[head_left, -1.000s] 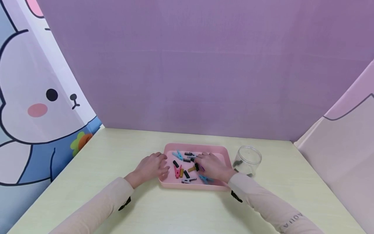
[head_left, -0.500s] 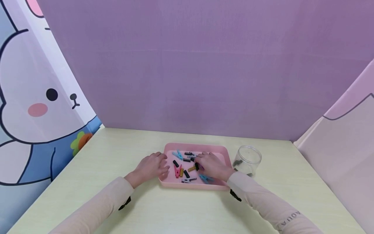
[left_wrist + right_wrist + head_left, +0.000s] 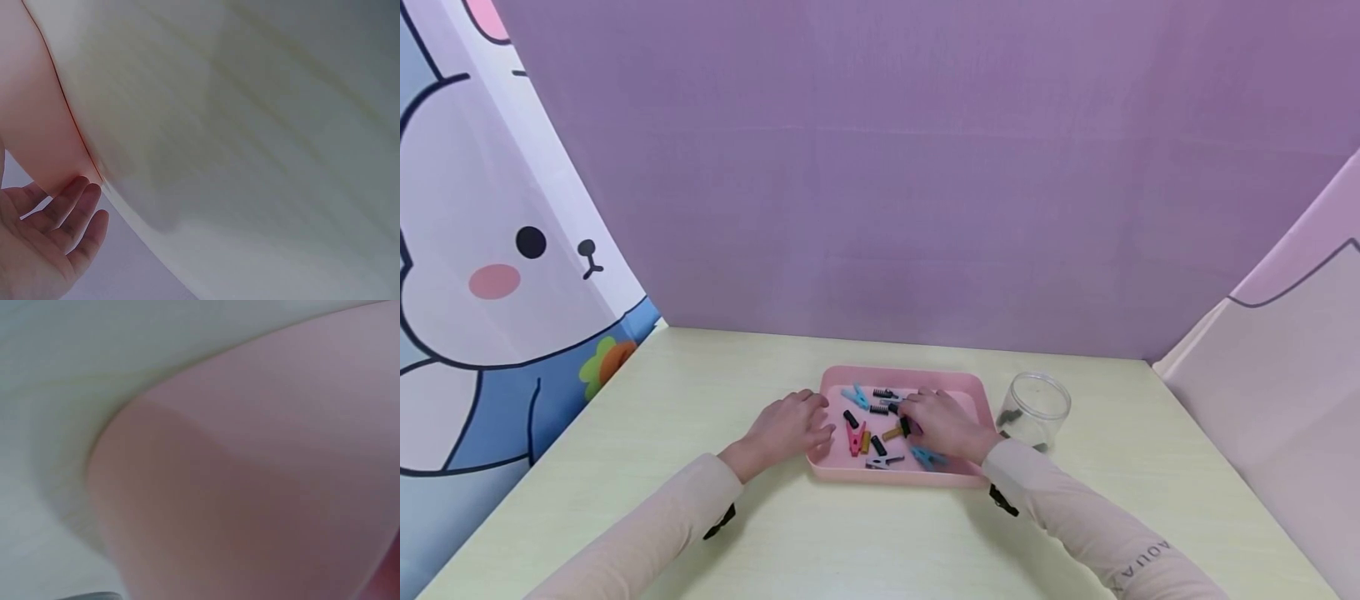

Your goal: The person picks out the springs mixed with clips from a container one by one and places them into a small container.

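A pink tray (image 3: 850, 477) holds clothespins and small cylinders. My left hand (image 3: 784, 427) rests at its left rim, fingers loosely bent; the left wrist view shows the fingertips against the tray's outer wall. Inside the tray at right, my right hand (image 3: 946, 425) reaches down with bent fingers. Its fingertips are hidden, and a black piece (image 3: 905, 427) lies beside them; whether it grips anything cannot be told. A blue clothespin (image 3: 928, 457) lies below that hand. Left of it are a pink clothespin (image 3: 855, 439), a grey clothespin (image 3: 884, 462) and a light blue clothespin (image 3: 855, 397).
A clear round jar (image 3: 1036, 410) with a few dark pieces inside stands right of the tray. Black springs (image 3: 879, 410), black cylinders (image 3: 851, 419) and brown cylinders (image 3: 866, 442) lie scattered in the tray. A purple backdrop (image 3: 925, 208) rises behind the pale table (image 3: 880, 533).
Both hands stay almost in place. The right hand and sleeve shift very slightly; the tray and the pieces in it look unmoved.
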Demonstrator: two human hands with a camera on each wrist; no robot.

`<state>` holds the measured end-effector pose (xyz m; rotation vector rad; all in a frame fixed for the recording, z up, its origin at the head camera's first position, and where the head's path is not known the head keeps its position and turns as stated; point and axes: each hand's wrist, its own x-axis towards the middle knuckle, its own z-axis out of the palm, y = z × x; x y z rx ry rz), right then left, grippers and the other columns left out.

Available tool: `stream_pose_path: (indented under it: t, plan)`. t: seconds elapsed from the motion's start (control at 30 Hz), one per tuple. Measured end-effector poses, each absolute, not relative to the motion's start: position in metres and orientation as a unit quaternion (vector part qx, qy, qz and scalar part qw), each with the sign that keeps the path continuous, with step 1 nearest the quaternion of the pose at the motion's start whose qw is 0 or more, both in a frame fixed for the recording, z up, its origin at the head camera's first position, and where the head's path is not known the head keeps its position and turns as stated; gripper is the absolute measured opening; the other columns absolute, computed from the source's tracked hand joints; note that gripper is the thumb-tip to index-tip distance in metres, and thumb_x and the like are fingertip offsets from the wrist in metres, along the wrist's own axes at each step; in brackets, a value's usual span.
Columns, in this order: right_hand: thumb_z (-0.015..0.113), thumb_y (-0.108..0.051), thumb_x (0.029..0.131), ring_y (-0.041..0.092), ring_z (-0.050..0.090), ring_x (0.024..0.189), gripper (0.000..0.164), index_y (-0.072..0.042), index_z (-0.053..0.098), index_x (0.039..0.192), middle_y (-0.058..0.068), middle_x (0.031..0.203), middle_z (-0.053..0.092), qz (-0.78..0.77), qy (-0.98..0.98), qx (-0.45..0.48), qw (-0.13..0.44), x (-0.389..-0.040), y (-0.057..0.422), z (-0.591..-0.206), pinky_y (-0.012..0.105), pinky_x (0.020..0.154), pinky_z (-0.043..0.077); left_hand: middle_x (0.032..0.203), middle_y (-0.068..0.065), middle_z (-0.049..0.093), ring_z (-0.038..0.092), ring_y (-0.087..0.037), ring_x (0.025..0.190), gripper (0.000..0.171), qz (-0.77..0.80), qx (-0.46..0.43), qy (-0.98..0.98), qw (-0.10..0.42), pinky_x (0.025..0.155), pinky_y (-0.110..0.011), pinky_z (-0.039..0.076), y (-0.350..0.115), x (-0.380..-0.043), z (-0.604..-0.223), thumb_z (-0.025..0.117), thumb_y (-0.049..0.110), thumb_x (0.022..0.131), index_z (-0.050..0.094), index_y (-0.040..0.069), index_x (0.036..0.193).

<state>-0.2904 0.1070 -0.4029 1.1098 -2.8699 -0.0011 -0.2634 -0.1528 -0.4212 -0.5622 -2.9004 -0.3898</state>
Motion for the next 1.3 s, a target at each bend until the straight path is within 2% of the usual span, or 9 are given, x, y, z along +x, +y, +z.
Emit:
stream_pose_path:
  t: [0.2,0.4,0.53,0.7,0.83,1.03,1.3]
  plan:
    - [0.074,-0.025,0.074,0.012,0.047,0.08,0.031,-0.014,0.063,0.101,-0.003,0.093,0.066,0.009,-0.928,0.37,0.049,-0.289,0.11,-0.4,0.031,0.071,0.042,0.103,-0.007,0.062,0.058,-0.019,0.086,0.045,-0.131,-0.186,-0.971,0.078,0.07,-0.032,0.052,-0.152,-0.263,-0.421,0.063,0.04,0.08,0.06,0.007,0.111]
    - [0.073,-0.028,0.074,0.016,0.055,0.093,0.037,-0.013,0.062,0.106,-0.001,0.103,0.065,-0.001,-0.925,0.373,0.069,-0.286,0.116,-0.395,0.036,0.083,0.047,0.102,-0.006,0.062,0.057,-0.018,0.085,0.045,-0.13,-0.185,-0.971,0.076,0.07,-0.032,0.052,-0.152,-0.263,-0.42,0.063,0.04,0.08,0.06,0.007,0.11]
    - [0.071,-0.026,0.075,0.017,0.057,0.096,0.035,-0.013,0.062,0.106,-0.001,0.102,0.065,0.004,-0.924,0.374,0.076,-0.286,0.121,-0.39,0.038,0.088,0.047,0.102,-0.007,0.062,0.058,-0.019,0.085,0.044,-0.132,-0.185,-0.971,0.076,0.069,-0.032,0.052,-0.151,-0.262,-0.419,0.062,0.04,0.081,0.06,0.007,0.11]
    - [0.074,-0.02,0.073,0.017,0.059,0.094,0.032,-0.012,0.064,0.102,0.0,0.098,0.066,0.023,-0.92,0.381,0.088,-0.284,0.126,-0.381,0.037,0.088,0.047,0.103,-0.006,0.062,0.058,-0.019,0.087,0.044,-0.134,-0.184,-0.971,0.076,0.071,-0.033,0.052,-0.151,-0.262,-0.419,0.062,0.039,0.081,0.06,0.007,0.11]
    - [0.075,-0.019,0.071,0.018,0.058,0.091,0.031,-0.01,0.064,0.098,0.001,0.095,0.066,0.032,-0.923,0.374,0.09,-0.281,0.131,-0.371,0.038,0.084,0.046,0.102,-0.006,0.062,0.058,-0.019,0.086,0.044,-0.135,-0.183,-0.971,0.075,0.07,-0.032,0.052,-0.151,-0.262,-0.42,0.063,0.039,0.08,0.06,0.007,0.11]
    - [0.074,-0.019,0.073,0.02,0.054,0.094,0.032,-0.011,0.064,0.103,0.001,0.101,0.065,0.046,-0.935,0.342,0.086,-0.277,0.144,-0.359,0.046,0.083,0.047,0.102,-0.006,0.062,0.058,-0.018,0.086,0.044,-0.131,-0.184,-0.971,0.077,0.07,-0.032,0.052,-0.151,-0.262,-0.42,0.062,0.039,0.08,0.06,0.007,0.11]
    - [0.075,-0.019,0.072,0.018,0.053,0.088,0.027,-0.014,0.064,0.096,-0.001,0.095,0.065,0.047,-0.94,0.319,0.111,-0.28,0.167,-0.35,0.042,0.076,0.048,0.103,-0.006,0.062,0.058,-0.018,0.086,0.044,-0.131,-0.185,-0.971,0.076,0.07,-0.032,0.052,-0.151,-0.262,-0.419,0.063,0.039,0.081,0.06,0.007,0.11]
